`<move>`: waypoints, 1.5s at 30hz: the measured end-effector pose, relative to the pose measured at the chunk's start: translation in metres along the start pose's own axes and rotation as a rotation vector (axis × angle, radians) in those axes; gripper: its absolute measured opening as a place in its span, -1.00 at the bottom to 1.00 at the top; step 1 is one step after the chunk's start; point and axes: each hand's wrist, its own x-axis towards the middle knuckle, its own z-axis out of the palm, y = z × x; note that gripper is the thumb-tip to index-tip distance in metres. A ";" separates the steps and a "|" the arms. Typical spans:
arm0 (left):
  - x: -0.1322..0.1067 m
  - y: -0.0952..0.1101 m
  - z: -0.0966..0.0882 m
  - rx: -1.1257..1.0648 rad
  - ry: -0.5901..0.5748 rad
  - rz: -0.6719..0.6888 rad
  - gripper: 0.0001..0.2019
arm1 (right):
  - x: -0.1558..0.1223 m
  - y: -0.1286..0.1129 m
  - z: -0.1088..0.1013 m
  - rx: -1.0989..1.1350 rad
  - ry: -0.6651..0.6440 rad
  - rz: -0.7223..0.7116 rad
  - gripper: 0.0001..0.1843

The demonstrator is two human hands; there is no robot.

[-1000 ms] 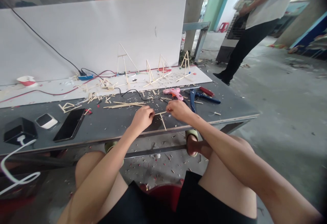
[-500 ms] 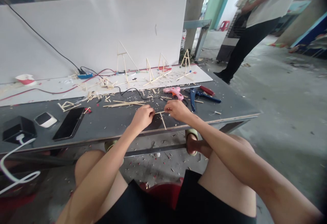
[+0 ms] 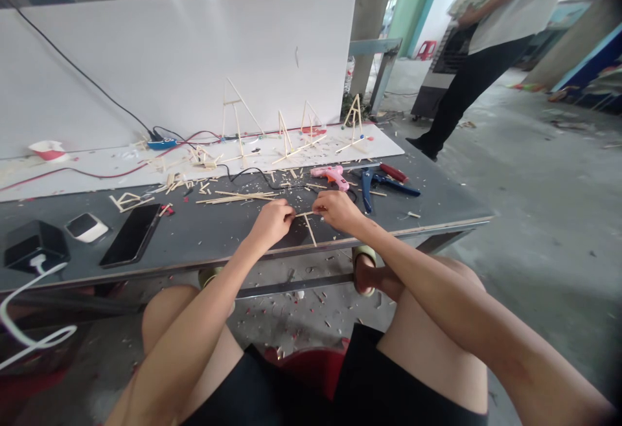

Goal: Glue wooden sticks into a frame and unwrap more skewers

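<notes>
Head view: left hand [image 3: 272, 224] and right hand [image 3: 337, 212], fingers [image 3: 317, 204] clenched, pinch a T-shaped wooden stick frame [image 3: 306, 220] between them, over the counter [image 3: 208, 235]. Pink glue gun [image 3: 330, 177] lies beyond the right fingers; loose sticks [image 3: 236, 198] beyond the left.

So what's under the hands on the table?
Wooden sticks lie on the grey tabletop between the left hand and right hand; what the palms cover can't be seen.

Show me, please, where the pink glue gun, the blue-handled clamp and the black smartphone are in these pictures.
Pink glue gun [image 3: 330, 177]: head view, on its body.
Blue-handled clamp [image 3: 367, 188]: head view, on one handle.
Black smartphone [image 3: 131, 235]: head view, on its dark face.
</notes>
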 end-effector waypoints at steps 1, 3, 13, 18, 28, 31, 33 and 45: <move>0.000 0.000 0.000 0.003 -0.002 0.000 -0.79 | 0.000 0.000 0.000 0.001 0.001 -0.001 -0.73; 0.000 0.000 0.000 0.005 -0.004 -0.001 -0.79 | 0.000 0.000 0.000 0.003 0.003 -0.002 -0.72; 0.000 0.003 -0.002 0.039 -0.025 0.005 -0.76 | 0.002 0.000 0.000 -0.010 -0.007 -0.001 -0.71; 0.001 0.006 -0.002 0.052 -0.033 0.016 -0.76 | 0.002 -0.001 0.000 -0.030 -0.006 0.007 -0.72; 0.003 0.005 -0.003 0.061 -0.038 0.026 -0.74 | 0.002 -0.002 0.001 -0.041 -0.001 0.019 -0.73; 0.003 0.005 -0.003 0.059 -0.040 0.027 -0.74 | 0.002 -0.004 0.000 -0.053 -0.002 0.029 -0.72; 0.003 0.005 -0.003 0.056 -0.042 0.026 -0.74 | 0.002 -0.006 -0.001 -0.053 -0.006 0.034 -0.72; 0.003 0.005 -0.003 0.053 -0.041 0.033 -0.72 | 0.002 -0.006 -0.001 -0.061 0.001 0.030 -0.72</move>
